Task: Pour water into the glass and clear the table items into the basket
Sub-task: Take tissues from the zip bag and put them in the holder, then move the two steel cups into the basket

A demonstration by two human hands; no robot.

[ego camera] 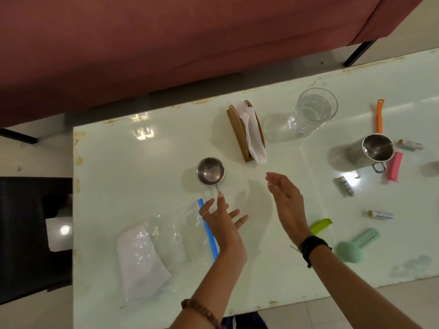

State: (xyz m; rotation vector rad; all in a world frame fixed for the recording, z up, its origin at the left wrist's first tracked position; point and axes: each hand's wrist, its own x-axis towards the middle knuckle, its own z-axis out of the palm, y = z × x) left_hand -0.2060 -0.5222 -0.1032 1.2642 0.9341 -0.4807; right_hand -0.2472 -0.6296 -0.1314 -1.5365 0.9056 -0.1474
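Observation:
A clear glass [312, 111] holding water stands at the back right of the pale table [142, 162]. A steel mug [376, 149] stands right of it. A small steel measuring cup [210, 171] sits mid-table, its handle pointing toward me. My left hand [222, 218] hovers just below that handle with fingers spread, holding nothing. My right hand [286, 200] hangs over the table's middle, fingers straight and empty. No basket is in view.
A wooden napkin holder [247, 130] stands behind the cup. A clear zip bag [161, 243] with a blue strip lies front left. Orange [380, 116], pink [394, 166], green [320, 225] clips, a mint tool [356, 244] and small tubes [346, 186] lie at right. A maroon sofa [166, 43] stands behind.

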